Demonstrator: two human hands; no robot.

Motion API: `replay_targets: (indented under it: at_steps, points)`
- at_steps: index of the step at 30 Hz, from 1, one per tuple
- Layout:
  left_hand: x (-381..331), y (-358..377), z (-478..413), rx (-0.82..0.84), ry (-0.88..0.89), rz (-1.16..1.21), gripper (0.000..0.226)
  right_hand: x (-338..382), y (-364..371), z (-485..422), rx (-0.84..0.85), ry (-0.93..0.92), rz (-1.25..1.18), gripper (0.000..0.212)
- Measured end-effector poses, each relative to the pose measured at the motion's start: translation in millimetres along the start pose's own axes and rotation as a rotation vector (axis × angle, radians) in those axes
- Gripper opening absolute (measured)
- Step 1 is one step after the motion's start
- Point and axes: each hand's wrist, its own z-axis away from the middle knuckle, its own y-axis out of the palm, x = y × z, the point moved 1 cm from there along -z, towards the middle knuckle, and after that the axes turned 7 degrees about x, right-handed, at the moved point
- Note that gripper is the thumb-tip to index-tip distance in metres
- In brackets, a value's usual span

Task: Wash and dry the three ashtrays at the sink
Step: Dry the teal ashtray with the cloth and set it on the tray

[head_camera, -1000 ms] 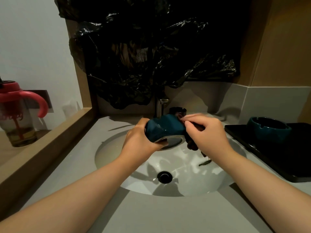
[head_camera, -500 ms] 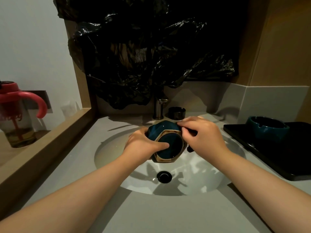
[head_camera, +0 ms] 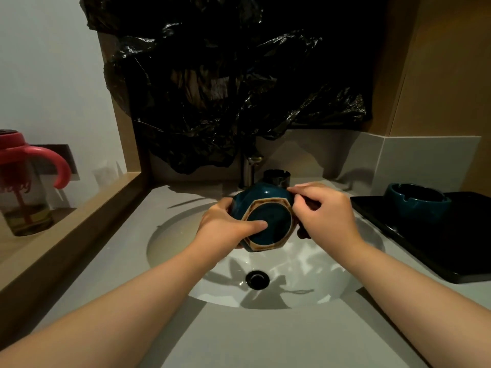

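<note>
One head-worn wide-angle view, forward and down, close over the sink (head_camera: 313, 272).

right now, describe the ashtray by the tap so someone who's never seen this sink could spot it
Start at the white sink basin; the metal faucet stands at its back edge. Just right of it on the counter sits the black ashtray. It is the only black one; the held ashtray and the ashtray on the tray are teal.

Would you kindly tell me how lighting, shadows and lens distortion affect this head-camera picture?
Head view: dim overall, with glare streaks on the black plastic bag; head view: hard shadows fall across the sink; head view: the wide-angle lens splays the wooden side panels outward.
</note>
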Motion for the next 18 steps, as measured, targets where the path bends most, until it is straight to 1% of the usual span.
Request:
replay_targets:
  at_steps: [2,4,5,6,7,9,11,12,13,14,15,17,18]
  points:
    - [1,0,0,-0.007,0.032,-0.072,0.055,10,2,-1,-0.031,-0.106,0.066,0.021]
    - [1,-1,1,-0.015,0.078,-0.154,0.058,19,5,-2,-0.003,-0.218,0.142,0.021]
    - [1,-2,1,-0.023,0.103,-0.179,0.057,22,5,-4,0.025,-0.227,0.155,0.021]
    - [0,-4,2,-0.033,0.127,-0.196,0.056,23,4,-4,0.053,-0.191,0.132,0.021]
    - [-1,-5,3,-0.044,0.144,-0.208,0.055,21,2,-6,0.088,-0.102,0.061,0.022]
    - [-2,-7,4,-0.055,0.149,-0.197,0.054,18,-4,-6,0.157,0.155,-0.167,0.025]
    - [-2,-8,3,-0.055,0.156,-0.182,0.054,13,-8,-4,0.189,0.344,-0.259,0.026]
    - [-2,-8,3,-0.051,0.165,-0.201,0.055,12,-9,-5,0.206,0.391,-0.272,0.026]
    - [-2,-8,2,-0.044,0.178,-0.238,0.056,12,-9,-5,0.214,0.389,-0.267,0.026]
    - [-1,-7,2,-0.033,0.198,-0.284,0.057,13,-8,-6,0.210,0.345,-0.251,0.025]
    - [0,-5,2,-0.017,0.222,-0.332,0.060,16,-7,-6,0.193,0.252,-0.200,0.024]
    - [2,-1,2,0.010,0.255,-0.404,0.067,20,-5,-7,0.162,0.020,-0.002,0.022]
    - [2,1,3,0.014,0.261,-0.417,0.071,20,-3,-6,0.145,-0.049,0.062,0.022]
